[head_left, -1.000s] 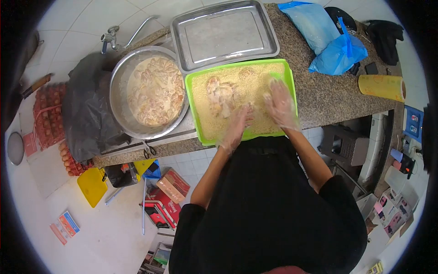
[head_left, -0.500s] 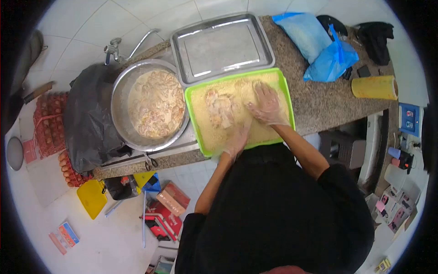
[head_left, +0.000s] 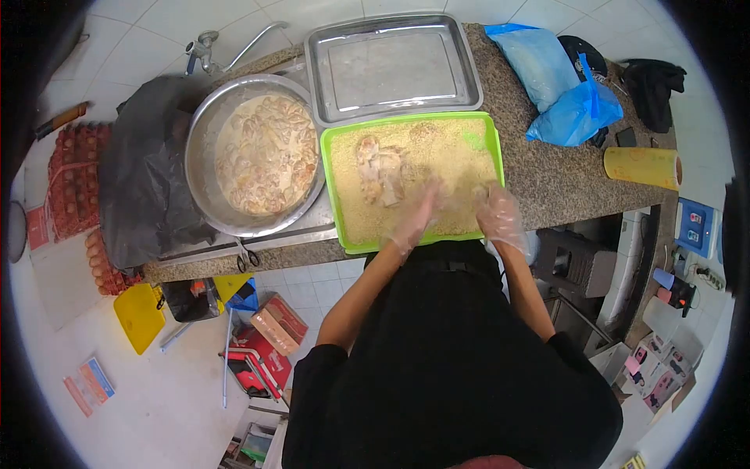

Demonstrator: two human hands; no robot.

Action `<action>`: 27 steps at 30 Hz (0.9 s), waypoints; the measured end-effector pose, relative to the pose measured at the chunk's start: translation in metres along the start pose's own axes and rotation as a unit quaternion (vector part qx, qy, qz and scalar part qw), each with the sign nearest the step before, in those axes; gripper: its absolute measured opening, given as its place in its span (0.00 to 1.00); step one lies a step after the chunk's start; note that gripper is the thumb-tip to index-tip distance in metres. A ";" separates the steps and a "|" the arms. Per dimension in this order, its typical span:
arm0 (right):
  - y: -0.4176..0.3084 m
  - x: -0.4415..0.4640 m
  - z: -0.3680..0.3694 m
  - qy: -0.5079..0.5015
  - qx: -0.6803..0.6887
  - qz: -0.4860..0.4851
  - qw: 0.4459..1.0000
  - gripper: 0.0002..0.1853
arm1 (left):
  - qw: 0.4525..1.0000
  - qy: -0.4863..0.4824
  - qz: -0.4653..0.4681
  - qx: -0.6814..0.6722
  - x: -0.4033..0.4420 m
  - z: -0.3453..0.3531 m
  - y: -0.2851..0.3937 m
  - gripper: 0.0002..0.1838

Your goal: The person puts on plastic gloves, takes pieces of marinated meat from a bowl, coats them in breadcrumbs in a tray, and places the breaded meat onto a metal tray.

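A bright green tray (head_left: 326, 184) holds pale yellow breadcrumbs (head_left: 355, 223). Pieces of batter-coated meat (head_left: 383, 172) lie on the crumbs left of centre, and a crumb-covered lump (head_left: 426, 133) sits near the far edge. My left hand (head_left: 414, 219), in a clear plastic glove, reaches over the near edge into the crumbs, its fingers stretched out and their tips blurred. Also gloved, my right hand (head_left: 502, 219) is at the tray's near right corner, with its fingers low by the crumbs and smeared by motion. Green tray bottom shows through at the far right corner.
Left of the tray stands a large metal bowl (head_left: 199, 195) of meat in creamy batter (head_left: 266, 160). Behind lies a metal baking tray (head_left: 391, 66). Blue bags (head_left: 574, 117) and a yellow film roll (head_left: 642, 167) are to the right. Scissors (head_left: 247, 255) rest at the counter edge.
My right hand has pulled back from the far right crumbs to the near right corner, baring a green patch. My left hand has moved slightly forward and right. The whole view has shifted.
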State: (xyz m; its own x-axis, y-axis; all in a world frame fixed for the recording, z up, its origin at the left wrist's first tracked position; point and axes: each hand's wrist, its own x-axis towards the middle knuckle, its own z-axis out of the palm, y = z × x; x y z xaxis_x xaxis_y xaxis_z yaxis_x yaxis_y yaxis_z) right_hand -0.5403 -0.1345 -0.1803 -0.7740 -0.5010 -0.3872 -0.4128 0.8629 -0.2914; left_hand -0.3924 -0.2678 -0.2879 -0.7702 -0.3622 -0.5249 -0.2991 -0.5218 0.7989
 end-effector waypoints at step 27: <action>-0.026 0.076 0.073 0.158 -0.064 -0.206 0.963 0.36 | 0.970 0.066 0.014 0.236 -0.031 -0.006 0.049 0.34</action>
State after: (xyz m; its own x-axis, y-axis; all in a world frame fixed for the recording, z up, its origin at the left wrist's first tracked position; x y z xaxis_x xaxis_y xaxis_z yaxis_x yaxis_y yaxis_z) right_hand -0.5528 -0.1999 -0.2656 -0.6308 -0.7753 0.0308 -0.7568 0.6060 -0.2452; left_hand -0.3796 -0.2860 -0.2342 -0.7122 -0.4836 -0.5089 -0.5269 -0.1108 0.8427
